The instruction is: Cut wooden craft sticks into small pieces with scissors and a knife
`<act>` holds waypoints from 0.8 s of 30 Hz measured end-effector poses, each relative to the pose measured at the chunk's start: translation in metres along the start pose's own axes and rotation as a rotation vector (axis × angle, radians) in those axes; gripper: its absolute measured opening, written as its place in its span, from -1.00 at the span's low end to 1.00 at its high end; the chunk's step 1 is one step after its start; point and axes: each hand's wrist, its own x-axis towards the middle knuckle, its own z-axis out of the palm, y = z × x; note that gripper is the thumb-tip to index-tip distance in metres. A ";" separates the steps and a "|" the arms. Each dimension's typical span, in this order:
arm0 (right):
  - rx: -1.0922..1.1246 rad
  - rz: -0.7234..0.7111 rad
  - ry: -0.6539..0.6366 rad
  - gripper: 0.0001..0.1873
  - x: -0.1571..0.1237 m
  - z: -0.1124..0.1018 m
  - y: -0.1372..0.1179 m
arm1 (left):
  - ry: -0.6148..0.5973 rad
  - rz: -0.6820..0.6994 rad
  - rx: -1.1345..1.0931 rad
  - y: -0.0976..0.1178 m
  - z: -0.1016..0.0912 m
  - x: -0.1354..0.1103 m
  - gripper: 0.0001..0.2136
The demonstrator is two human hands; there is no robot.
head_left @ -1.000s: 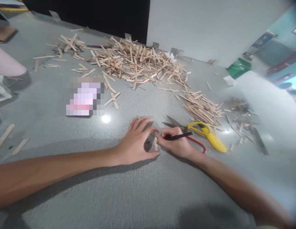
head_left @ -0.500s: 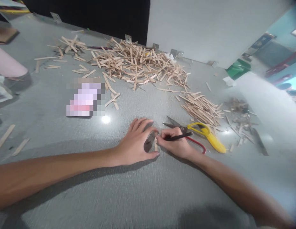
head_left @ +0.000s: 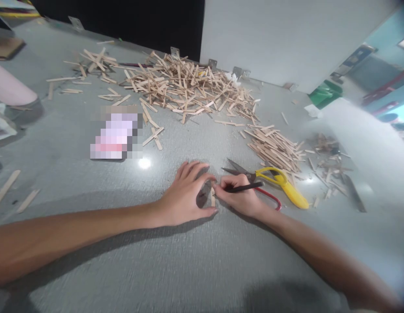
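A short piece of wooden craft stick [head_left: 213, 201] lies on the grey table, pointing away from me. My left hand [head_left: 182, 198] pins it, index finger at the far end and thumb at the near end, palm arched over the table. Small dark marks show on the wood. In my right hand [head_left: 238, 199] a slim black pen [head_left: 247, 187] is pinched, its tip low over the stick; the fingers partly hide the contact. Just beyond that hand lie scissors [head_left: 288, 187] with yellow and red handles, blades apart.
A big heap of wooden sticks [head_left: 189, 84] spreads at the back, with a neater pile [head_left: 275, 148] at right. Beside scraps rests a flat blade [head_left: 355, 194]. A blurred-out phone-like object [head_left: 115, 134] lies left, near a pink cylinder [head_left: 11, 84]. Metal brackets [head_left: 175, 53] line the panels.
The pen and right fingers have shifted very slightly over the marks on the stick. My left hand and everything else stay in place.
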 end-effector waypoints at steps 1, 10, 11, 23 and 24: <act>-0.001 -0.002 -0.003 -0.55 0.000 0.000 0.000 | -0.002 0.000 0.004 0.000 0.000 0.000 -0.32; -0.006 -0.020 -0.026 -0.51 0.001 -0.001 0.001 | 0.005 0.007 0.000 -0.002 0.001 -0.001 -0.32; -0.007 -0.018 -0.027 -0.50 0.001 -0.001 0.000 | 0.008 0.009 -0.001 -0.002 0.001 -0.002 -0.33; 0.007 -0.035 -0.001 -0.52 0.000 -0.002 0.003 | -0.012 -0.004 0.010 0.000 0.000 -0.001 -0.32; 0.010 -0.034 -0.003 -0.52 0.000 -0.002 0.003 | -0.011 -0.004 0.009 0.000 0.000 -0.001 -0.32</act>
